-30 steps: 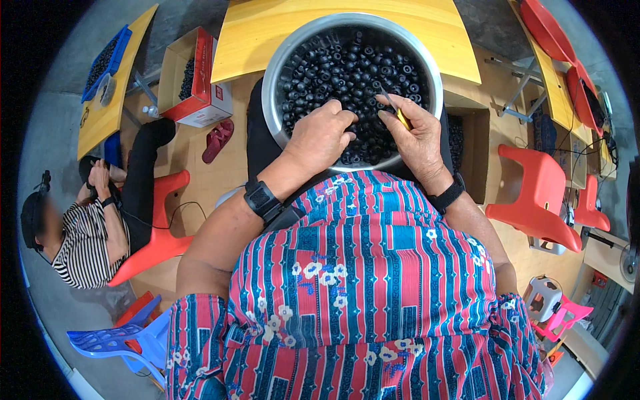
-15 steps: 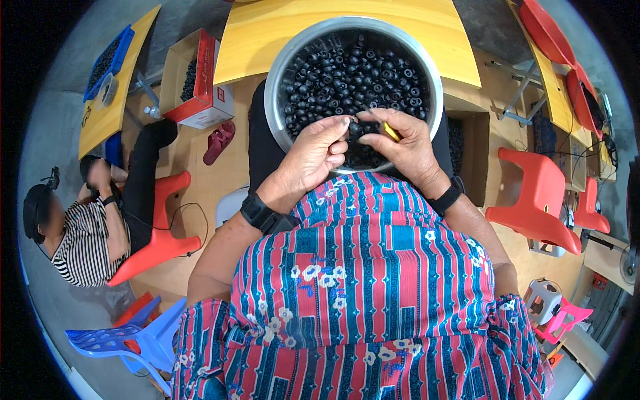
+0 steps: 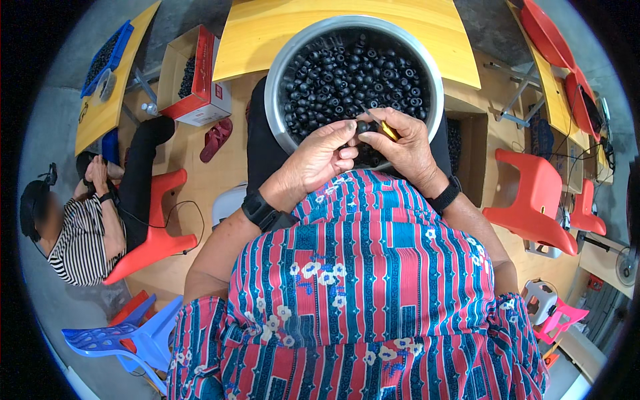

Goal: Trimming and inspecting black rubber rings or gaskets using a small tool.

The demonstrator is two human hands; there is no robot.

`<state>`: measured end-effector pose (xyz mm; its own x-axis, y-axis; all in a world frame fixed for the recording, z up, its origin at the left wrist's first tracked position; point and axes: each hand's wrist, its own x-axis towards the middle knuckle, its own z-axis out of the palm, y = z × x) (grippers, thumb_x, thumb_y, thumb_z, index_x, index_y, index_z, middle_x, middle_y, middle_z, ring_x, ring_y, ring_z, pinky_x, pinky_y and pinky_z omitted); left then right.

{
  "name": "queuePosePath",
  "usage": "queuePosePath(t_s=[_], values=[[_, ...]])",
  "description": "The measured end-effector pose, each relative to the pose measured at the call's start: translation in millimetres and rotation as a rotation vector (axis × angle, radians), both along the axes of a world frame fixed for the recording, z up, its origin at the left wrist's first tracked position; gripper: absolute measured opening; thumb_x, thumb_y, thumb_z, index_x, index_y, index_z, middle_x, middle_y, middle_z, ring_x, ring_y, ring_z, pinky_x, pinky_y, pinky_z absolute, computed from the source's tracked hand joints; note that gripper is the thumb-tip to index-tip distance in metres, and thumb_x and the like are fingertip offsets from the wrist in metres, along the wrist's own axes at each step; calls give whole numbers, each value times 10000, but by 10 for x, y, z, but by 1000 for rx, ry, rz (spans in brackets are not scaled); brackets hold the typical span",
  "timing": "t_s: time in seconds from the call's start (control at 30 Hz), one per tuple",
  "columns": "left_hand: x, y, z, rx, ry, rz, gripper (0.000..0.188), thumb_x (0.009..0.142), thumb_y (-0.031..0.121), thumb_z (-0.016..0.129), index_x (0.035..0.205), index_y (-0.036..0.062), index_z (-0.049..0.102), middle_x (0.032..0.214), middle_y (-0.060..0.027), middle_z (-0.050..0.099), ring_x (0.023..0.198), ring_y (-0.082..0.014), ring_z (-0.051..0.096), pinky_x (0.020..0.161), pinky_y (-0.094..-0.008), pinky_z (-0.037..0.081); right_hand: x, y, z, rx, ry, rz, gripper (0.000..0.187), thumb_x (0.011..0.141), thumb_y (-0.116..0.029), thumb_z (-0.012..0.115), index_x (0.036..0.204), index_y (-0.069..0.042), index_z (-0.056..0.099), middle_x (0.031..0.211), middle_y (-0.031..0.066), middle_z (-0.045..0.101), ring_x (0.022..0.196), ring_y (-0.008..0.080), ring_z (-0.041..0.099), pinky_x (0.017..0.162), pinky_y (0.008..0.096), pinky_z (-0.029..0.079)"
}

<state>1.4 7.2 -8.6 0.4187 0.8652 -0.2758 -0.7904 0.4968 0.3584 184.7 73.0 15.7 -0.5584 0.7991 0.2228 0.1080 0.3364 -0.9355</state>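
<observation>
A wide metal bowl point(image 3: 273, 100), heaped with small black round parts with holes point(image 3: 353, 77), sits in front of my body. Over its near side, my left hand point(image 3: 317, 153) pinches one small black part point(image 3: 362, 127) between thumb and fingers. My right hand point(image 3: 408, 148) is closed round a small yellow-handled tool point(image 3: 389, 131), whose thin dark tip points up and left, just above that part. The tool looks like a small knife, though its exact kind is hard to make out. My right thumb is close to the pinched part.
A yellow table point(image 3: 247, 40) stands beyond the bowl. Open cartons point(image 3: 207, 110) point(image 3: 475, 147) stand on both sides, and a red slipper point(image 3: 216, 140) lies left. Red stools point(image 3: 527, 193) are at right. A seated person point(image 3: 90, 233) works at far left near a blue chair point(image 3: 143, 333).
My right hand has turned the tool slightly, so its dark tip now shows above the fingers. The black part is more visible between my hands. The view has shifted slightly.
</observation>
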Motion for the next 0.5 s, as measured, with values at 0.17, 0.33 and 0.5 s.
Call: queuePosePath(t_s=[0.17,0.33,0.5], values=[[3,6,10,54,-22,-34,212,1016,210,520,1160,64,573,902,16,536,695,-55,419,553,-171,357,9,3,19,-12,12,20,277,817,-118,735,1054,11,671,931,127,696,863,190,672,789,290,515],[-23,-13,-22,43,-23,21,193,1013,208,525,1117,59,589,874,5,530,697,-68,427,554,-178,351,19,1,46,6,-5,-7,268,830,-135,723,1045,14,666,934,133,690,868,202,665,798,298,511],[-14,-37,21,34,63,99,168,1001,242,555,1050,85,589,842,21,503,679,-61,406,552,-177,350,104,27,117,74,-64,1,259,859,-190,694,1020,10,663,916,154,669,845,271,660,771,334,505]])
